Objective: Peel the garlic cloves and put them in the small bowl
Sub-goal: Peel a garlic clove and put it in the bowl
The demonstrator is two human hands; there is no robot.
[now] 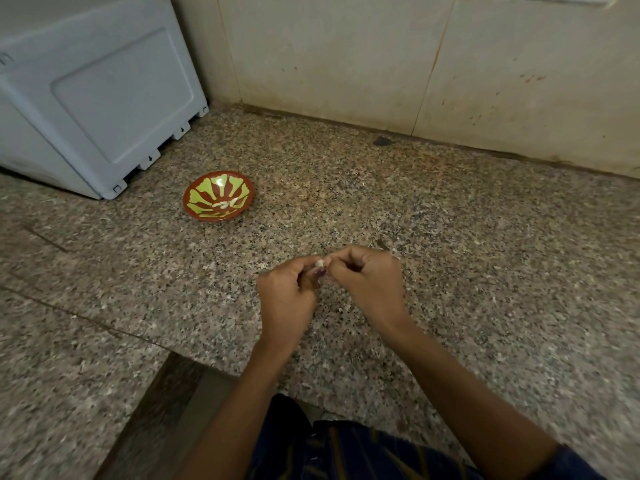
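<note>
Both the left hand point(289, 299) and right hand point(367, 278) are pinching a small pale garlic clove point(319, 263); skin should be picked off gently, before dropping it in the red-and-green patterned small bowl point(194, 194).

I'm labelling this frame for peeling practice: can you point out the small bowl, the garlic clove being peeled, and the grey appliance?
small bowl point(242, 188): head view, on its bare inner wall, right side.
garlic clove point(319, 263): head view, on the pale tip showing between the fingertips.
grey appliance point(114, 98): head view, on its recessed side panel.
</note>
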